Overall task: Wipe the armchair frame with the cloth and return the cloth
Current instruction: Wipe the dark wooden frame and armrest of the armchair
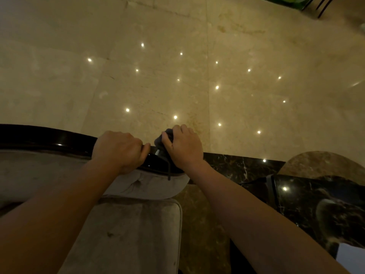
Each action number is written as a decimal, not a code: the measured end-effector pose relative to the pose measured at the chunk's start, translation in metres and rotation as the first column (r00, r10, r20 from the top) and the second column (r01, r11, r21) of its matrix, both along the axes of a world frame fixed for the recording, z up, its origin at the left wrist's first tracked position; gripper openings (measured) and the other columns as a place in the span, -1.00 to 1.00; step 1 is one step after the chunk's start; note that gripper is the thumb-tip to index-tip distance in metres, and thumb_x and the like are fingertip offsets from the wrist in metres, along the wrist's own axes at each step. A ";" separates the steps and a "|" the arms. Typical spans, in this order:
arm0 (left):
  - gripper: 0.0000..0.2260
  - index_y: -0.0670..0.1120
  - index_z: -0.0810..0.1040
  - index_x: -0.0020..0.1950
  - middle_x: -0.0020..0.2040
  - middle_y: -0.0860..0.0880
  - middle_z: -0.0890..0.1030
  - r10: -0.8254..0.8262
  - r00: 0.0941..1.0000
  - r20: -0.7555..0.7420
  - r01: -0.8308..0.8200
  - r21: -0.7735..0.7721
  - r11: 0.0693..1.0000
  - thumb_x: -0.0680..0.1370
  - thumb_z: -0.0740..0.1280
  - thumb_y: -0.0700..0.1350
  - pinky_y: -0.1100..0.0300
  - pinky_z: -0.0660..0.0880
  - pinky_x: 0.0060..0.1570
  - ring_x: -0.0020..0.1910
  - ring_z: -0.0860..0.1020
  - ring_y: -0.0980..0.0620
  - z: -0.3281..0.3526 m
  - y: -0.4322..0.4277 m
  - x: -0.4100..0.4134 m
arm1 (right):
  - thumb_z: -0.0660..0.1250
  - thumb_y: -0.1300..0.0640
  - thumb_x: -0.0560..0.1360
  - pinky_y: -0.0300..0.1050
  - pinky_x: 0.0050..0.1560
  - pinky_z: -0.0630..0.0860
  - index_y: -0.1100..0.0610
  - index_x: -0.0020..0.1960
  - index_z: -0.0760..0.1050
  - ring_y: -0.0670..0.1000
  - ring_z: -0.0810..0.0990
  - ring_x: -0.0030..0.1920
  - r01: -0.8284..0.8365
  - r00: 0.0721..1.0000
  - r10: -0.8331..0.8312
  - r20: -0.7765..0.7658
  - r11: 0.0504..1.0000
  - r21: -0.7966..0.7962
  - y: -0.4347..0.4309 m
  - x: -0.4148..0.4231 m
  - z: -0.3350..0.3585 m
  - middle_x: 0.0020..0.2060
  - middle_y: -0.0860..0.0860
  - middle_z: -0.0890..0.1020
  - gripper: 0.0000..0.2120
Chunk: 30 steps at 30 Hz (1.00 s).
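Note:
The armchair's glossy dark frame [49, 140] curves along the top of its grey padded back, from the left edge to the middle of the view. My left hand [120, 150] is closed over that frame rail, fingers curled over the far side. Just to its right, my right hand [183, 146] presses a bunched dark grey cloth [161, 141] onto the frame's right end. A thin strand of the cloth hangs down over the padding. Most of the cloth is hidden under my fingers.
The grey seat cushion [134, 234] lies below my arms. A dark marble table [316, 202] stands at the lower right with a white sheet [349, 258] near its corner. Polished beige floor [197, 66] stretches beyond the chair; thin black legs [324, 6] show at the top right.

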<state>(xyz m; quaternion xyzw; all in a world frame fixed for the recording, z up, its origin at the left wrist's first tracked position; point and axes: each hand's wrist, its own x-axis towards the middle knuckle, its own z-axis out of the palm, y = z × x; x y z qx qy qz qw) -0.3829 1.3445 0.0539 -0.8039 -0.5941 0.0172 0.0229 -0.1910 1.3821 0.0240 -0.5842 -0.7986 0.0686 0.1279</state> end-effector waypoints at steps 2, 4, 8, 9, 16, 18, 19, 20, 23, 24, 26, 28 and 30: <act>-0.44 0.01 0.62 -0.23 -0.34 -0.01 0.60 -0.003 1.000 0.004 0.003 0.010 1.000 0.59 -0.10 0.20 0.16 0.28 -0.40 -0.42 0.50 -0.02 0.001 0.000 0.000 | 0.02 -0.20 0.61 -0.04 -0.31 0.36 0.14 -0.12 0.53 0.06 0.51 -0.27 0.014 0.998 -0.018 0.062 0.999 0.053 0.011 -0.002 0.007 -0.25 0.05 0.57 -0.51; -0.45 -0.01 0.62 -0.22 -0.32 -0.02 0.61 0.000 1.000 0.016 0.000 0.001 1.000 0.59 -0.09 0.19 0.15 0.30 -0.38 -0.42 0.48 -0.03 0.001 -0.001 0.001 | 0.02 -0.22 0.62 -0.11 -0.40 0.26 0.08 -0.24 0.49 0.01 0.50 -0.39 -0.001 0.982 0.002 0.189 1.000 -0.004 0.029 0.002 0.019 -0.38 -0.02 0.54 -0.51; -0.45 0.00 0.63 -0.18 -0.28 -0.02 0.62 -0.004 1.000 0.015 0.004 -0.019 1.000 0.59 -0.09 0.20 0.15 0.32 -0.36 -0.37 0.54 -0.03 0.000 0.001 -0.002 | 0.07 -0.25 0.62 -0.11 -0.37 0.34 0.15 -0.26 0.54 0.08 0.54 -0.37 0.142 0.990 -0.136 0.039 0.942 -0.305 0.053 0.033 0.047 -0.42 0.03 0.51 -0.44; -0.44 0.01 0.63 -0.17 -0.28 -0.02 0.63 -0.003 1.000 0.018 0.003 -0.017 1.000 0.59 -0.10 0.20 0.15 0.34 -0.34 -0.35 0.56 -0.03 -0.001 0.001 -0.002 | 0.11 -0.25 0.62 -0.15 -0.39 0.37 0.17 -0.18 0.58 0.07 0.56 -0.36 0.186 0.961 -0.253 -0.108 0.886 -0.424 0.051 0.044 0.054 -0.39 0.04 0.54 -0.45; -0.47 0.02 0.63 -0.14 -0.25 -0.02 0.64 0.012 1.000 0.005 -0.011 -0.023 1.000 0.60 -0.08 0.20 0.13 0.36 -0.34 -0.32 0.58 -0.04 0.000 -0.002 0.001 | 0.27 -0.21 0.55 -0.18 -0.17 0.55 -0.10 0.11 0.43 0.03 0.49 0.02 0.179 0.809 -0.441 -0.389 0.815 -0.552 -0.014 0.049 0.054 0.08 0.04 0.45 -0.76; -0.49 0.01 0.62 -0.16 -0.26 -0.02 0.63 0.016 1.000 0.011 -0.016 -0.025 1.000 0.60 -0.07 0.18 0.14 0.39 -0.33 -0.33 0.57 -0.04 0.002 -0.003 0.001 | 0.12 -0.28 0.56 -0.02 0.09 0.39 -0.15 0.16 0.35 0.06 0.32 0.14 0.121 0.974 -0.168 -0.152 0.954 -0.275 -0.049 0.026 0.032 0.12 0.01 0.29 -0.72; -0.50 0.01 0.62 -0.18 -0.27 -0.02 0.63 0.010 1.000 0.008 -0.010 -0.018 1.000 0.60 -0.06 0.16 0.14 0.39 -0.34 -0.34 0.57 -0.04 0.002 -0.002 0.000 | 0.07 -0.25 0.58 0.09 0.17 0.36 -0.12 0.19 0.33 0.12 0.31 0.20 0.073 0.996 -0.081 -0.048 0.985 -0.159 -0.061 0.015 0.020 0.17 0.05 0.29 -0.70; -0.51 0.01 0.61 -0.20 -0.28 -0.03 0.62 0.001 1.000 0.002 -0.001 -0.009 1.000 0.59 -0.06 0.14 0.14 0.38 -0.35 -0.36 0.56 -0.04 0.001 -0.001 0.000 | 0.05 -0.22 0.60 0.19 0.24 0.32 -0.08 0.24 0.34 0.19 0.31 0.29 0.012 1.000 -0.011 0.010 0.996 -0.087 -0.066 0.007 0.010 0.26 0.11 0.31 -0.68; -0.53 0.00 0.61 -0.22 -0.26 -0.04 0.65 0.006 1.000 -0.002 -0.006 0.013 1.000 0.59 -0.03 0.11 0.13 0.32 -0.35 -0.33 0.58 -0.07 -0.001 -0.001 0.002 | -0.04 -0.13 0.66 0.21 0.45 0.20 0.05 0.47 0.31 0.23 0.20 0.52 -0.105 0.994 0.109 0.030 0.988 -0.115 -0.039 -0.003 0.002 0.50 0.19 0.29 -0.52; -0.55 0.00 0.61 -0.22 -0.25 -0.05 0.65 0.009 1.000 -0.008 -0.009 0.014 1.000 0.59 -0.01 0.11 0.13 0.33 -0.34 -0.32 0.59 -0.08 -0.001 0.000 0.002 | -0.04 -0.10 0.67 0.18 0.47 0.22 0.10 0.50 0.31 0.21 0.23 0.52 -0.109 0.993 0.114 0.026 0.985 -0.137 -0.027 -0.003 0.004 0.50 0.18 0.32 -0.50; -0.56 0.00 0.59 -0.24 -0.28 -0.05 0.63 0.008 1.000 -0.007 -0.008 -0.005 1.000 0.60 0.00 0.10 0.12 0.40 -0.33 -0.34 0.58 -0.08 0.001 -0.002 0.000 | -0.01 -0.04 0.69 0.13 0.45 0.33 0.20 0.48 0.35 0.18 0.33 0.46 -0.040 0.999 0.036 -0.034 0.991 -0.124 -0.025 0.007 0.004 0.45 0.18 0.39 -0.52; -0.57 0.00 0.54 -0.28 -0.35 -0.02 0.56 0.012 1.000 0.013 -0.012 -0.006 1.000 0.59 -0.02 0.10 0.13 0.44 -0.33 -0.40 0.53 -0.04 0.002 -0.003 -0.001 | 0.00 -0.02 0.70 0.14 0.49 0.29 0.24 0.50 0.32 0.18 0.28 0.51 0.077 0.993 -0.085 -0.088 0.993 -0.090 -0.055 0.015 -0.001 0.49 0.19 0.36 -0.51; -0.59 0.01 0.50 -0.30 -0.41 0.01 0.50 0.016 1.000 0.016 -0.016 -0.009 1.000 0.59 -0.01 0.11 0.14 0.42 -0.36 -0.45 0.48 0.00 0.004 -0.003 0.000 | -0.02 -0.05 0.68 0.20 0.56 0.12 0.18 0.55 0.23 0.18 0.09 0.59 0.047 0.998 -0.049 -0.028 0.996 -0.076 -0.092 0.011 -0.007 0.57 0.18 0.24 -0.48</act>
